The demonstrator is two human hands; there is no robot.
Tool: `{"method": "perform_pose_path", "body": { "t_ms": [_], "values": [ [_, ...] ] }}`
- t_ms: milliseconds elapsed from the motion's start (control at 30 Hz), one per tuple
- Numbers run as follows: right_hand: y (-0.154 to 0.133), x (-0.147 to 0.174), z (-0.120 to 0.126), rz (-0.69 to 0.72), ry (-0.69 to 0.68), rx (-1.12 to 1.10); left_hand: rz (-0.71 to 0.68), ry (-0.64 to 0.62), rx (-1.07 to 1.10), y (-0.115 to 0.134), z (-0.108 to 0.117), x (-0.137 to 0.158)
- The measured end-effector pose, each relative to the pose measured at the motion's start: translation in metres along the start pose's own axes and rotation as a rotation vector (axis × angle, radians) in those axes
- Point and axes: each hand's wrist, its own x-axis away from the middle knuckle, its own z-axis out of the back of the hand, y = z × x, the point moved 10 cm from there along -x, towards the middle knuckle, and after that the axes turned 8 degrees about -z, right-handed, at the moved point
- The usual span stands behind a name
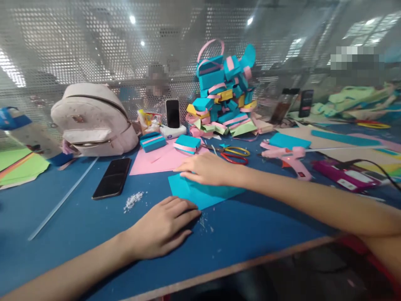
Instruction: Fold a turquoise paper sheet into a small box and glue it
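My left hand lies palm down on the blue table, fingers slightly spread, the fingertips at the near edge of a bright blue paper sheet. Over the far part of that sheet, my right hand reaches in with fingers stretched to the left; nothing shows in them. Just beyond it stands a small blue paper box with a pink band, and a similar box is to its left, both on a pink sheet. Yellow-handled scissors and red-handled scissors lie behind my right wrist.
A pink glue gun and a purple box with a cable lie right. A tall stack of paper boxes stands behind. Left are a black phone, white scraps, a clear stick and a backpack.
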Motion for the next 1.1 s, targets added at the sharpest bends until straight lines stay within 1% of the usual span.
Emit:
{"method": "perform_pose_path", "body": {
  "t_ms": [67,100,167,233,367,467,533,600,700,800,867,933,1033,1100],
  "values": [
    [0.012,0.007,0.022,-0.014,0.065,-0.011,0.002,0.015,-0.032,-0.002,0.002,-0.001],
    [0.016,0.015,0.029,-0.013,0.074,-0.012,-0.001,0.015,-0.055,-0.002,0.002,-0.001],
    [0.023,0.036,0.035,0.011,0.053,0.003,-0.015,0.008,-0.115,-0.004,0.002,0.0],
    [0.029,0.063,0.029,0.04,-0.002,0.04,-0.034,0.01,-0.19,-0.007,0.002,-0.002],
    [0.047,0.115,0.008,0.05,-0.051,0.093,-0.075,0.062,-0.325,-0.006,0.007,-0.013],
    [0.056,0.136,-0.004,0.05,-0.034,0.109,-0.093,0.129,-0.363,-0.006,0.013,-0.023],
    [0.058,0.14,-0.007,0.057,0.001,0.121,-0.082,0.161,-0.358,-0.011,0.018,-0.026],
    [0.055,0.139,-0.007,0.08,0.046,0.134,-0.047,0.176,-0.327,-0.021,0.023,-0.023],
    [0.048,0.135,-0.004,0.136,0.142,0.157,0.032,0.213,-0.262,-0.041,0.034,-0.009],
    [0.039,0.132,-0.001,0.207,0.24,0.174,0.051,0.245,-0.229,-0.049,0.04,0.006],
    [0.032,0.131,-0.003,0.274,0.263,0.184,0.026,0.226,-0.244,-0.046,0.037,0.012],
    [0.026,0.129,-0.007,0.343,0.244,0.189,0.014,0.174,-0.273,-0.04,0.03,0.011],
    [0.025,0.124,-0.014,0.408,0.179,0.155,0.038,0.122,-0.284,-0.03,0.021,-0.002],
    [0.029,0.119,-0.016,0.429,0.141,0.089,-0.007,0.094,-0.28,-0.018,0.014,-0.019]
  ]
}}
